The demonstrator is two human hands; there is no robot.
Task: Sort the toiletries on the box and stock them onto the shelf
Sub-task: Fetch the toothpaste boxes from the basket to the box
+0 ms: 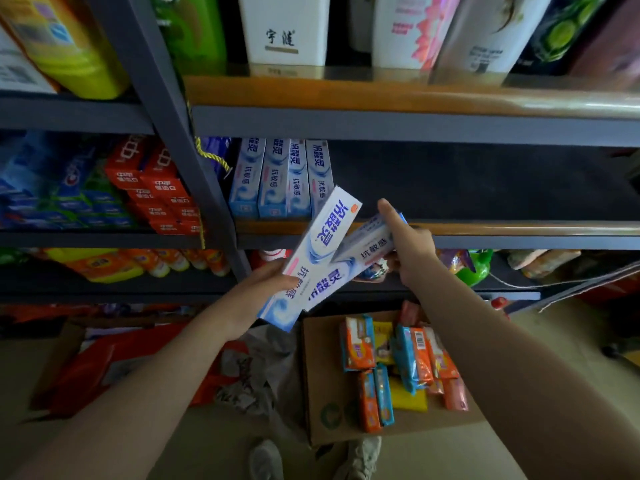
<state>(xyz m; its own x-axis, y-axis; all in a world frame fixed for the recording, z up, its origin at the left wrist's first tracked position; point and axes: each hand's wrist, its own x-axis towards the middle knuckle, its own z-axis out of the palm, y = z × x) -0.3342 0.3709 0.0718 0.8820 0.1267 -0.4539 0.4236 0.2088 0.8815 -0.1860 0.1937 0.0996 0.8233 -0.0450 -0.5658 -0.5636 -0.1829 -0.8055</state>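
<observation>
Now left hand (268,284) clamped toothpaste box (311,258), right hand (410,252) clamped second box (372,242); best slide upright beside shelved row (280,178) at 11 o'clock.

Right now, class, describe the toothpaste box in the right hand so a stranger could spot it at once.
Find the middle shelf with its row of blue-white boxes. Just before its front edge, two hands hold matching boxes. Yours is the shorter-looking, greyer box pinched by the right hand, partly tucked behind the left hand's box.

Upper bottles (284,29) cropped, perhaps shampoo
</observation>
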